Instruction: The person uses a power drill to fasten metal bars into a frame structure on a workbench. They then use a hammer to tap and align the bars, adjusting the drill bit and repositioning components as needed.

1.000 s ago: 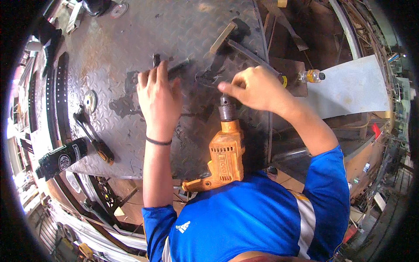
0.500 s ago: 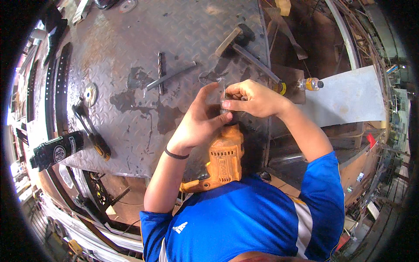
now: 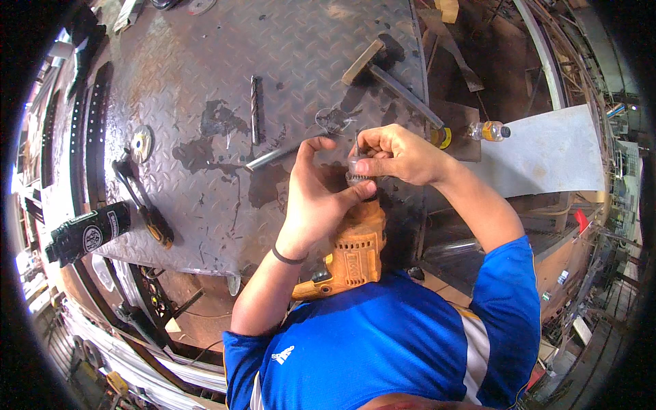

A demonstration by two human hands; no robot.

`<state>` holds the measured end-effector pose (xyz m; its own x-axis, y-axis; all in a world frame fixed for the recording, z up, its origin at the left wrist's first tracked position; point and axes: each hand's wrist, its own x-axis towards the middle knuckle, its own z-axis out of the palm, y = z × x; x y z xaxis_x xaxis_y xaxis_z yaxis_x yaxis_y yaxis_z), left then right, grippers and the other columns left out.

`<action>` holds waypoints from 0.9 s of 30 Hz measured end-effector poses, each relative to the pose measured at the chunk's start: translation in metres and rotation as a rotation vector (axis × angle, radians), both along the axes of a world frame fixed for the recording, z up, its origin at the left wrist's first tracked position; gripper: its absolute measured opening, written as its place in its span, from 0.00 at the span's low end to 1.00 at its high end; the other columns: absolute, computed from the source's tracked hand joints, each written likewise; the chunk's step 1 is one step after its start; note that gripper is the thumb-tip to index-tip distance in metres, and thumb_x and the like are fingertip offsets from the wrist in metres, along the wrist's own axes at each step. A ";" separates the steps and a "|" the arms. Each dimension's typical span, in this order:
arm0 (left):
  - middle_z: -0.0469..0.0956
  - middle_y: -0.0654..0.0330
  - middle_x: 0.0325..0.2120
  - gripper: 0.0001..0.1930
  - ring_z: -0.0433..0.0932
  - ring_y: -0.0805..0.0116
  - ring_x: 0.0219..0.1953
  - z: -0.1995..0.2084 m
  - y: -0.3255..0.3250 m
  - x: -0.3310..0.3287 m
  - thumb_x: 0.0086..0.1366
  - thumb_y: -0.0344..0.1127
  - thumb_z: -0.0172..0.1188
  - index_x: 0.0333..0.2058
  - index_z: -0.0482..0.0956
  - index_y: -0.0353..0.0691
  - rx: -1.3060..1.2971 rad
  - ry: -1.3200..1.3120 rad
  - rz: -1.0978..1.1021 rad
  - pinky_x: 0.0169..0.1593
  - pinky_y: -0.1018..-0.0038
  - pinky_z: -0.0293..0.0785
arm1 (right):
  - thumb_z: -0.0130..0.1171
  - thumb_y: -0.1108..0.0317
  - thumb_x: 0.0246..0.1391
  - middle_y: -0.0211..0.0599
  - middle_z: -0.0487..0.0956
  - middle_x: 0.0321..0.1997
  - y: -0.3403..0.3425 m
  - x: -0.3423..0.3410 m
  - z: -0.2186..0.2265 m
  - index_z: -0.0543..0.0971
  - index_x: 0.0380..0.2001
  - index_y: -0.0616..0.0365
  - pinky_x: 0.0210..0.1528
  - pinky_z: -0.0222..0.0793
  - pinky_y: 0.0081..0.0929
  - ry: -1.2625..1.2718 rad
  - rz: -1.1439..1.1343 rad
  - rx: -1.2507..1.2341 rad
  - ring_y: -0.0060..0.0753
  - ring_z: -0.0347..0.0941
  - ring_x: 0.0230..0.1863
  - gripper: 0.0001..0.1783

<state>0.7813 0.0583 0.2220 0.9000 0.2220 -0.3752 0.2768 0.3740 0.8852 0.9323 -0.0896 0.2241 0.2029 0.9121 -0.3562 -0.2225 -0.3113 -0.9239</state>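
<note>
An orange power drill (image 3: 357, 256) rests against my blue shirt, its chuck (image 3: 354, 176) pointing away from me. My right hand (image 3: 393, 156) is closed on the chuck's far end, thumb and fingers pinching it; a thin bit seems to stand up there, partly hidden by the fingers. My left hand (image 3: 316, 191) lies alongside with its thumb tip against the chuck. Its index finger curves away, leaving a wide gap; the other fingers are hidden. A grey metal rod (image 3: 270, 158) lies on the plate, its far end behind my left hand. Beyond it is a large drill bit (image 3: 255, 109).
On the chequered steel table (image 3: 184, 82) lie a hammer (image 3: 403, 92), a grinding disc (image 3: 141, 144), a yellow-black handled tool (image 3: 154, 222) and a black cylindrical container (image 3: 92, 236). A small bottle (image 3: 488, 130) and pale sheet (image 3: 553, 154) are at the right.
The metal rod has moved nearer to me and no longer crosses the large drill bit. My left index finger has curled more. Both hands stay at the chuck.
</note>
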 end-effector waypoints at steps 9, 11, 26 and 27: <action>0.85 0.58 0.36 0.24 0.80 0.52 0.44 -0.009 0.035 -0.012 0.57 0.32 0.71 0.52 0.74 0.37 1.287 -0.153 0.007 0.47 0.61 0.77 | 0.63 0.56 0.61 0.51 0.84 0.35 -0.002 0.002 0.034 0.85 0.40 0.62 0.40 0.75 0.35 -0.803 -0.017 -0.375 0.33 0.81 0.34 0.18; 0.84 0.57 0.35 0.26 0.79 0.53 0.43 -0.014 0.047 -0.019 0.53 0.29 0.71 0.52 0.75 0.39 1.382 -0.223 -0.137 0.46 0.61 0.77 | 0.65 0.54 0.58 0.47 0.83 0.36 -0.011 0.011 0.038 0.85 0.40 0.59 0.41 0.77 0.38 -1.076 -0.240 -0.259 0.44 0.82 0.36 0.18; 0.77 0.54 0.41 0.25 0.79 0.64 0.39 -0.008 0.035 -0.040 0.68 0.23 0.57 0.62 0.61 0.39 0.739 -0.355 0.205 0.45 0.69 0.76 | 0.66 0.47 0.55 0.45 0.82 0.40 -0.024 0.038 0.016 0.82 0.40 0.59 0.48 0.78 0.43 -1.828 -0.334 -0.455 0.49 0.80 0.48 0.24; 0.76 0.57 0.41 0.26 0.78 0.68 0.37 -0.005 0.036 -0.046 0.69 0.23 0.56 0.64 0.60 0.40 0.575 -0.386 0.283 0.44 0.71 0.76 | 0.66 0.45 0.54 0.46 0.82 0.41 -0.027 0.030 0.022 0.82 0.41 0.58 0.48 0.78 0.43 -1.685 -0.338 -0.487 0.50 0.80 0.49 0.26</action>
